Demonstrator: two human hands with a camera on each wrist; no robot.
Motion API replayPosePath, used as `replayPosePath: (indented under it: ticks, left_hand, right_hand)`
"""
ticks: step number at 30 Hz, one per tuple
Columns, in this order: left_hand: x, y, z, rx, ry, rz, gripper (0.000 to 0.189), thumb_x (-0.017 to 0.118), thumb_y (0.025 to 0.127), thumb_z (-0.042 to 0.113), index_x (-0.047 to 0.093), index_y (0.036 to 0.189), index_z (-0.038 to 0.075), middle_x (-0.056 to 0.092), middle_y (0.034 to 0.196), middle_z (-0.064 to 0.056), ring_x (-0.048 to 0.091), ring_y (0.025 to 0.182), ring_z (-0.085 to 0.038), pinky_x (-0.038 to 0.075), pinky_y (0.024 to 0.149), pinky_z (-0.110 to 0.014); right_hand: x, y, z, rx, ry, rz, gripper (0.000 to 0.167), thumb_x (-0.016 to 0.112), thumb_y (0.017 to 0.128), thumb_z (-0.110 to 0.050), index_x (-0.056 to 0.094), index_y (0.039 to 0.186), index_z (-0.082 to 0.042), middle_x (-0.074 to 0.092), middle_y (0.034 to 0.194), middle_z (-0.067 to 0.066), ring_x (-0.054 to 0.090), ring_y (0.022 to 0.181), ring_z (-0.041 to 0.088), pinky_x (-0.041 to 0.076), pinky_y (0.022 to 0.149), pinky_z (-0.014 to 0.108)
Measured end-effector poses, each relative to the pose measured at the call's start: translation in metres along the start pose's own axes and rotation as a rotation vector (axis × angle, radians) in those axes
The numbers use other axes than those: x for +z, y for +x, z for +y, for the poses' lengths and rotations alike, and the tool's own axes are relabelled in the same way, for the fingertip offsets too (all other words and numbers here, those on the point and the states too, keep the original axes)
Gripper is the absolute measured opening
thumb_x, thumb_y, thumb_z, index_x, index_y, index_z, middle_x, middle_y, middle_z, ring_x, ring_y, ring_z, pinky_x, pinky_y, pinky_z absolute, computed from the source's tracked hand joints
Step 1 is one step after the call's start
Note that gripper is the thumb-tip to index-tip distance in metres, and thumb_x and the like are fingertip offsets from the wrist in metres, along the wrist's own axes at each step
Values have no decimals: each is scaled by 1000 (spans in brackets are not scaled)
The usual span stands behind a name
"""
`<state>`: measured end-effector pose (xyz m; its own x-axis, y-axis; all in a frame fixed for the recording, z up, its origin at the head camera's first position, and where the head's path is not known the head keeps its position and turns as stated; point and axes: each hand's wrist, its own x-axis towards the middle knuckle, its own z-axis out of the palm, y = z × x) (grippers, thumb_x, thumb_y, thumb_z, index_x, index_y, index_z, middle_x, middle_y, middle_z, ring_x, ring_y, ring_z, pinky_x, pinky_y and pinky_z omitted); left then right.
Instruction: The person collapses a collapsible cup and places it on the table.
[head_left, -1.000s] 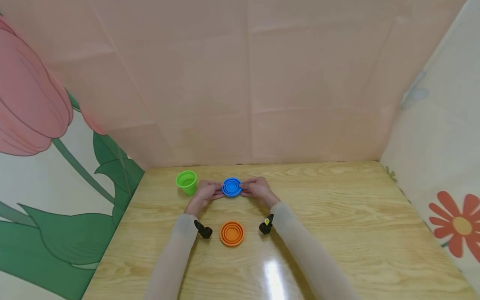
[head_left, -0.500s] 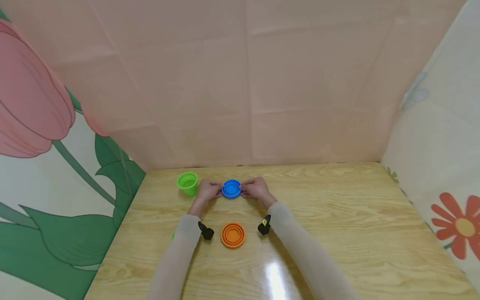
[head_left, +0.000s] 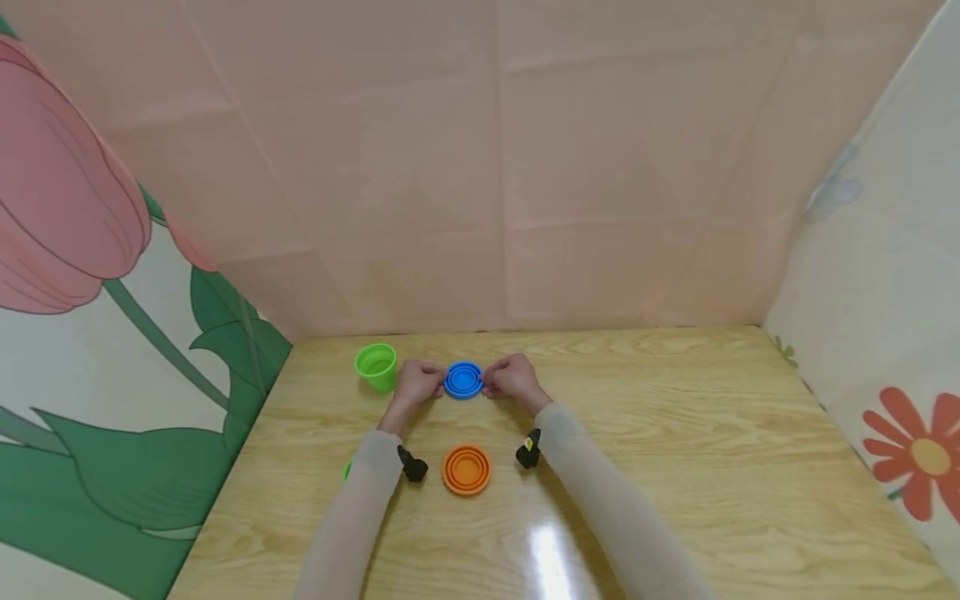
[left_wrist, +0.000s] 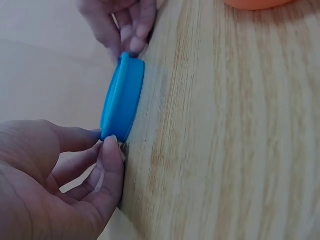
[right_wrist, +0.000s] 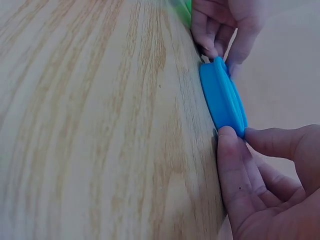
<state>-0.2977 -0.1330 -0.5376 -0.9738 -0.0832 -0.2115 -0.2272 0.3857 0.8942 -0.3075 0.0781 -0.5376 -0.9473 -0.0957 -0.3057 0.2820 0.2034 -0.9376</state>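
A blue collapsible cup (head_left: 463,380), pressed flat into nested rings, lies level at the table's far middle. My left hand (head_left: 418,381) pinches its left rim, with the thumb on top and a finger against the side, as the left wrist view shows. Opposite, my right hand (head_left: 512,377) pinches the right rim between thumb and fingertip. In the right wrist view the blue cup (right_wrist: 220,97) sits low at the wooden surface; whether its base fully touches cannot be told. An orange collapsible cup (head_left: 467,470), also flattened, lies nearer, between my forearms.
A green cup (head_left: 376,367), standing at full height, is just left of my left hand. A sliver of a green thing (head_left: 347,469) shows beside my left sleeve, mostly hidden. Behind the wooden table (head_left: 675,433) rises a pink covered wall (head_left: 495,208).
The left hand's fingers have drawn in from a straighter hold to a pinch, and the left forearm has shifted slightly right, baring a green edge. The blue cup stays nearly in place.
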Motion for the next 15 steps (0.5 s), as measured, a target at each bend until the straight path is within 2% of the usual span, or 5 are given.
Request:
replayPosePath:
  ticks: [4, 6, 8, 11, 15]
  left_hand:
    - [-2, -7, 2, 44, 58, 14, 21, 66, 102, 13, 80, 110, -1, 78, 87, -13, 67, 67, -13, 57, 60, -21]
    - [-4, -11, 3, 84, 123, 25, 23, 65, 102, 15, 79, 101, -3, 71, 74, -10, 59, 61, -13, 48, 55, -21]
    - [-6, -17, 6, 128, 187, 48, 24, 65, 101, 16, 79, 97, -3, 67, 69, -7, 55, 60, -13, 45, 55, -22]
    - [-11, -26, 11, 179, 269, 68, 25, 66, 101, 19, 79, 98, -2, 71, 75, -6, 58, 64, -13, 48, 58, -25]
    - [-24, -38, 20, 222, 278, 42, 24, 67, 102, 20, 80, 110, 1, 79, 93, -15, 70, 75, -19, 56, 64, -27]
  right_hand:
    - [-2, 0, 0, 3, 8, -8, 17, 66, 97, 2, 75, 108, 12, 78, 100, 24, 75, 71, 19, 69, 73, 35]
    - [-3, -1, -1, -1, 11, -4, 18, 65, 97, 2, 75, 109, 11, 78, 100, 24, 75, 73, 20, 69, 73, 35]
    - [-5, -2, -2, -12, 8, 8, 19, 64, 96, 3, 75, 109, 11, 78, 98, 22, 74, 73, 20, 68, 72, 33]
    - [-6, -4, -6, -58, -18, 35, 20, 64, 97, 1, 76, 109, 10, 77, 94, 18, 70, 72, 18, 66, 67, 29]
    - [-3, -6, -17, -115, -44, 61, 19, 67, 97, -4, 77, 107, 7, 76, 87, 13, 67, 69, 14, 66, 70, 33]
